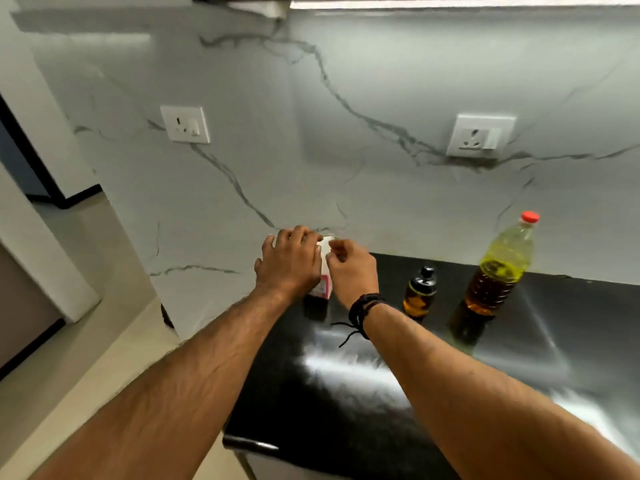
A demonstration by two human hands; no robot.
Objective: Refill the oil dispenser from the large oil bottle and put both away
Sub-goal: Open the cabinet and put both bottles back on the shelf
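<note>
Glossy black stone table [363, 393], set against a white marble-veined wall [381, 98] bearing two white wall sockets [185, 124] [479, 136]. Small amber oil dispenser with a black cap [420, 293] is stood upright near the wall, cap on, well under full by the look of it. Large clear plastic oil bottle with a red cap [498, 268] is stood upright just to its right, apart from it, cap on; the pairing is judged a staging for pouring, with neither yet opened. A white carton-like container with a pink label [325, 282] is stood at the table's left end, well left of the dispenser, and is largely hidden by both hands. The left hand [289, 259] is laid over its near side, fingers spread and curved about it, apparently to steady it. The right hand [351, 268], a black cord bracelet [363, 308] at its wrist, is held at the container's top with fingertips [334, 251] bunched as if pinching something small there; what is pinched cannot be told. The purpose of the container in the refill cannot be told.
</note>
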